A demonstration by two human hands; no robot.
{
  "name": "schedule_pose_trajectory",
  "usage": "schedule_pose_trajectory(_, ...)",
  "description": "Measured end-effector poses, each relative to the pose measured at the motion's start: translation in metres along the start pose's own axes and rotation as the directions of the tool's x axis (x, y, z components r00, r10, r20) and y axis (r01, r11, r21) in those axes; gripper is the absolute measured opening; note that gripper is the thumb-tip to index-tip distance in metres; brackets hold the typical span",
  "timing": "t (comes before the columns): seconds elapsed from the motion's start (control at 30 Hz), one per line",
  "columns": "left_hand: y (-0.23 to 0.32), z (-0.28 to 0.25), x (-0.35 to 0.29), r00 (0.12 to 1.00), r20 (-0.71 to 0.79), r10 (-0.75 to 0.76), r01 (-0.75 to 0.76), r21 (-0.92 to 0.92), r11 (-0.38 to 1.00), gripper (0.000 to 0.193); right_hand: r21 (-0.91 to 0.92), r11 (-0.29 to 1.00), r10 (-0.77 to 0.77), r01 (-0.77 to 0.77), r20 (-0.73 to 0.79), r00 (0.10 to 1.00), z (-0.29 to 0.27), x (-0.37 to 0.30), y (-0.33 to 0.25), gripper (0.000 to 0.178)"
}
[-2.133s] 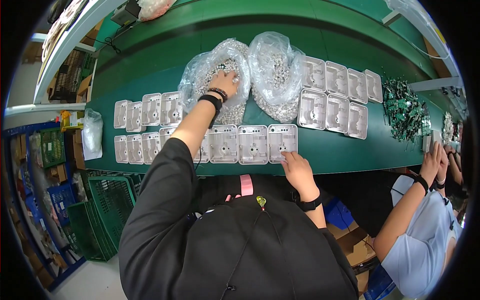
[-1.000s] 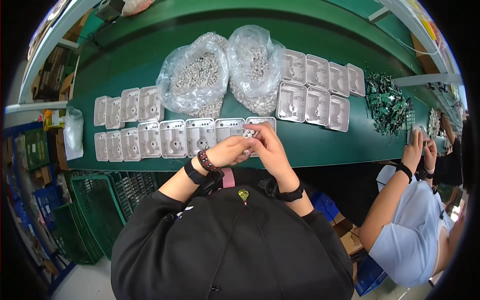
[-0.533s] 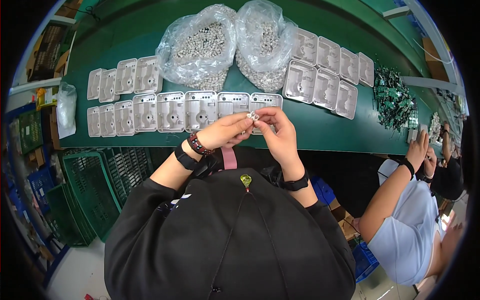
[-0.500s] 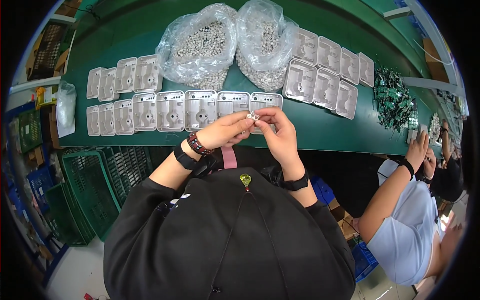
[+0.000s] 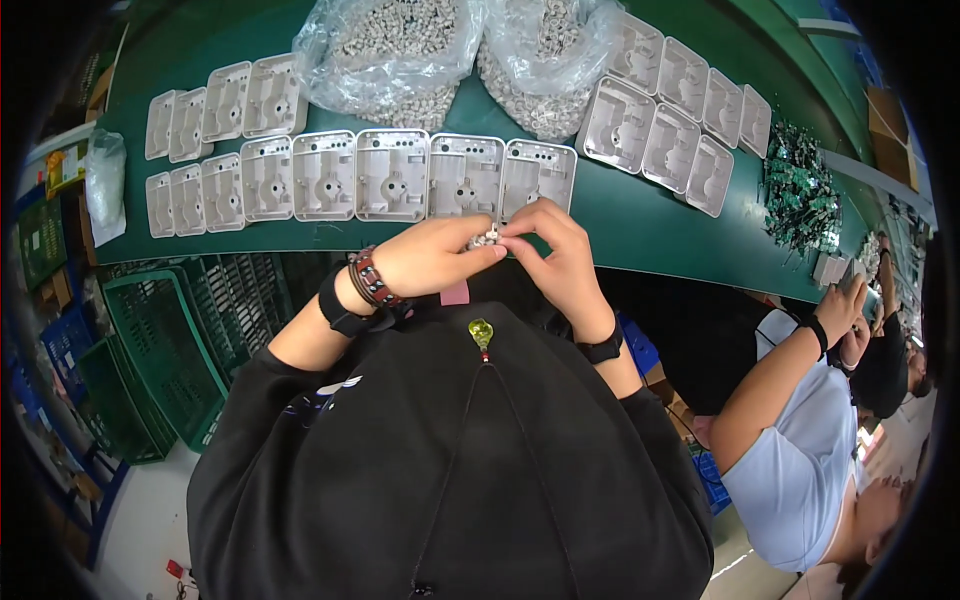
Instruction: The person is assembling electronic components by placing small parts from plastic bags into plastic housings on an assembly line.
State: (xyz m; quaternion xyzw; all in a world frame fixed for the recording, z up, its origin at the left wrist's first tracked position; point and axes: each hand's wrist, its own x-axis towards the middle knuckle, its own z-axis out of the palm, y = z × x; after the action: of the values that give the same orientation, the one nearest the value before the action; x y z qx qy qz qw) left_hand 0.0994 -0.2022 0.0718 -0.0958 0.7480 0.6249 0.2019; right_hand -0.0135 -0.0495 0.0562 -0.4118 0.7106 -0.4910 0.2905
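My left hand (image 5: 430,254) is closed around several small whitish parts (image 5: 482,240) that show between its thumb and fingers. My right hand (image 5: 556,256) pinches at one small white part (image 5: 493,231) just above them, thumb and forefinger together at the left hand's fingertips. Both hands meet in front of my chest at the near edge of the green table (image 5: 650,243). Just beyond them stands a row of grey plastic housings (image 5: 391,203), open side up. The exact shape of the small parts is too fine to make out.
Two clear plastic bags (image 5: 390,85) full of small whitish parts stand at the back. More grey housings (image 5: 615,125) sit to the right, beside a heap of green circuit boards (image 5: 800,195). A co-worker (image 5: 800,430) works at the right. Green crates (image 5: 165,350) stand at the lower left.
The view has shifted, so the table's things appear higher. My left hand has turned more palm-down over the parts, and my right fingers have come to its fingertips.
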Motion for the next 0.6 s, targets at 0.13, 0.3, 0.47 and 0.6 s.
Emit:
schedule_pose_trajectory(0.13, -0.016, 0.000, -0.004, 0.955, -0.281, -0.093, 0.050, -0.159, 0.986, 0.017, -0.348, 0.935, -0.003, -0.066, -0.194, 0.981, -0.021, 0.022, 0.041, 0.010)
schedule_pose_trajectory(0.3, -0.010, -0.016, -0.006, 0.933, -0.145, -0.329, 0.216, -0.506, 0.835, 0.015, -0.775, 0.629, -0.172, 0.060, -0.063, 0.983, -0.036, 0.048, 0.095, 0.012)
schedule_pose_trajectory(0.47, -0.014, -0.017, -0.007, 0.941, -0.229, -0.250, 0.121, -0.462, 0.879, 0.016, -0.836, 0.450, -0.270, 0.313, 0.207, 0.940, -0.030, 0.063, 0.117, 0.006)
schedule_pose_trajectory(0.6, -0.016, -0.016, -0.008, 0.937, -0.241, -0.251, 0.111, -0.475, 0.873, 0.016, -0.827, 0.386, -0.274, 0.408, 0.319, 0.907, -0.032, 0.067, 0.119, 0.002)
